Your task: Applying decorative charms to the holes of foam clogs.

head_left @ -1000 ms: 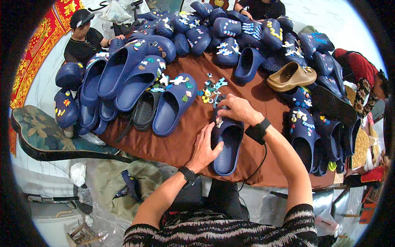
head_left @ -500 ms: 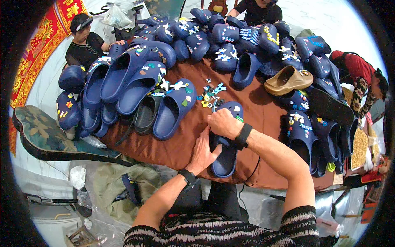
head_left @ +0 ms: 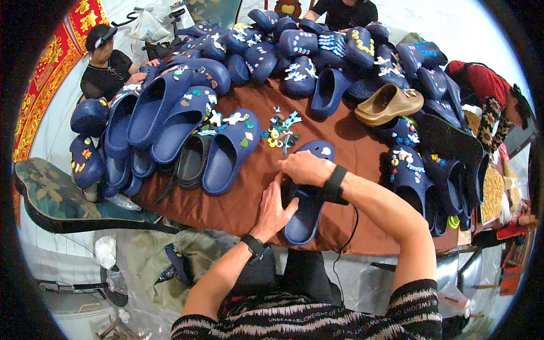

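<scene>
A navy clog point(head_left: 303, 225) lies on the brown cloth in front of me, its toe pointing away and its heel toward me. My left hand point(head_left: 274, 212) holds its left side, with the thumb reaching over the edge; its other fingertips are partly hidden. Across the clog's upper rests my right hand point(head_left: 306, 169), fingers curled closed; whatever they pinch is hidden. A white charm point(head_left: 326, 151) shows on the toe beyond that hand. Just past the clog is a small heap of loose shoe charms point(head_left: 281, 133) in blue, yellow, white and black.
Navy clogs point(head_left: 224, 164) with charms are piled left, behind and right. A black clog point(head_left: 191, 161) and a brown clog point(head_left: 390, 107) stand among them. A dark cable point(head_left: 352, 233) hangs over the near edge of the brown cloth point(head_left: 362, 164). Other people work around the table.
The view has shifted slightly, so most things sit a little farther left. My right hand has moved slightly on the clog's upper; a green bit and a blue strip beside it no longer show.
</scene>
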A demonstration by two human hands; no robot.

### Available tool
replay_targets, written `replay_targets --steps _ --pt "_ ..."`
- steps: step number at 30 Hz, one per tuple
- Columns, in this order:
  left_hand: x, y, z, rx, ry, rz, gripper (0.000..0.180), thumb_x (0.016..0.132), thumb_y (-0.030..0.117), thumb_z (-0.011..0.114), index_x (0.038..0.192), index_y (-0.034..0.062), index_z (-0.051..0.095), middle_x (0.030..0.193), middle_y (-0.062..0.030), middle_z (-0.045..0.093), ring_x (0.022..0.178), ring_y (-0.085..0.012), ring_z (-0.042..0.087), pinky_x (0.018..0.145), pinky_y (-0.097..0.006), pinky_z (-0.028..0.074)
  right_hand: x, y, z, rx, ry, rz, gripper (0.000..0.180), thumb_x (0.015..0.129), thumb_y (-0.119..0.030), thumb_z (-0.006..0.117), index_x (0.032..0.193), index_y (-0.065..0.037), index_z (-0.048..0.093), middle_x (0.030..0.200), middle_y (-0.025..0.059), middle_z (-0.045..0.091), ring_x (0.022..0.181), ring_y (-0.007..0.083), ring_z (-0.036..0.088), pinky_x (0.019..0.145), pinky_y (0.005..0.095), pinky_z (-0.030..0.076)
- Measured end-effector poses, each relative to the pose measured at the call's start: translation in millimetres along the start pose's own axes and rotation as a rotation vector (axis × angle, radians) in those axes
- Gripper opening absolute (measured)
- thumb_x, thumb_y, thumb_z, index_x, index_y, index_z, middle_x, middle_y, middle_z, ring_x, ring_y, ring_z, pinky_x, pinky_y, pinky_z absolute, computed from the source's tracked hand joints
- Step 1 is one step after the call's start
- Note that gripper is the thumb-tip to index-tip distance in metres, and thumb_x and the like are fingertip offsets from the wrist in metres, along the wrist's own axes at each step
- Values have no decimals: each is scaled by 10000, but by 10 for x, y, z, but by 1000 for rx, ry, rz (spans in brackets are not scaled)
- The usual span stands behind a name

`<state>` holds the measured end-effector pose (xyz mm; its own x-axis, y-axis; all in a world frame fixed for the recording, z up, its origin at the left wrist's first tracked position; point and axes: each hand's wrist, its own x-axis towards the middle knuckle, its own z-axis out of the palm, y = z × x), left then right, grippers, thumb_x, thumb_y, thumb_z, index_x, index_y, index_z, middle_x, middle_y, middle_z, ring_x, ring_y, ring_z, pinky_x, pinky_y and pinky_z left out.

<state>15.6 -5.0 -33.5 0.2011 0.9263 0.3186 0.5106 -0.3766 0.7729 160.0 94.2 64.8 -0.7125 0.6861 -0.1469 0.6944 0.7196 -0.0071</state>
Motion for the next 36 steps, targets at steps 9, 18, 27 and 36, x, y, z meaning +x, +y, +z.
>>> replay_targets --steps 9,18,27,36 --pt "15 11 -12 -26 -28 -12 767 854 214 647 1487 -32 291 1359 -255 489 1267 -391 468 1076 -479 352 42 452 82 1208 256 239 238 951 -211 577 1017 17 589 888 164 672 788 264 676 747 450 555" --pt "39 55 8 -44 -1 39 637 862 210 617 1416 -14 396 1395 -236 449 1301 -403 434 1108 -471 323 443 544 195 548 452 255 251 899 -249 621 983 -21 683 926 241 691 927 434 661 811 535 523" --pt "-3 21 18 29 13 30 622 874 221 619 1393 -51 409 1399 -248 435 1313 -413 424 1128 -449 325 -79 163 -33 193 91 164 316 798 -359 733 976 -101 701 824 178 711 809 359 703 700 475 550" --pt "46 42 4 -61 79 74 565 837 148 626 1361 -1 474 1349 -237 488 1270 -414 470 1069 -472 386 -153 541 94 623 520 267 217 888 -218 607 923 -24 696 910 188 708 868 387 681 754 478 539"
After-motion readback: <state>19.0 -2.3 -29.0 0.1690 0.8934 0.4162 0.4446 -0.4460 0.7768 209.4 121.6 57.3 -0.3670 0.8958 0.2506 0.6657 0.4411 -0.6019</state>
